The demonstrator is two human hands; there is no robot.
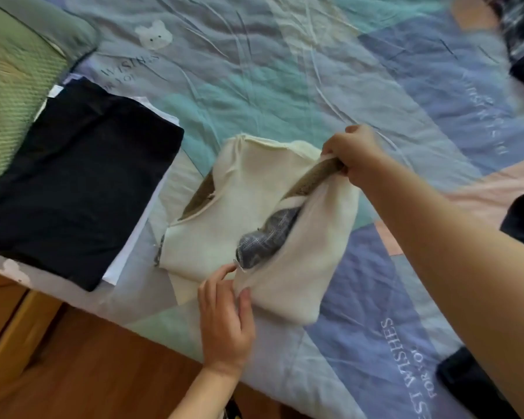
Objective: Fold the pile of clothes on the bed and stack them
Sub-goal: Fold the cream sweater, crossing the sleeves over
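Folded stack [82, 176]: dark garment, far left on the bed [285, 71].
Cream garment [254, 207]: mid-bed, near edge — half folded.
Left hand [224, 325]: pinches the near hem.
Right hand [353, 152]: fingers curled round the far edge.
Advice: lay the flap flat — align edges, smooth.

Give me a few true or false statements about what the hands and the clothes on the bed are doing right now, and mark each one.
1. The right hand grips a far edge of the cream garment. True.
2. The left hand rests on the wooden floor. False: it holds the cream garment's near edge.
3. A folded dark garment lies left of the cream one. True.
4. The cream garment lies on top of the dark one. False: it lies beside it on the quilt.
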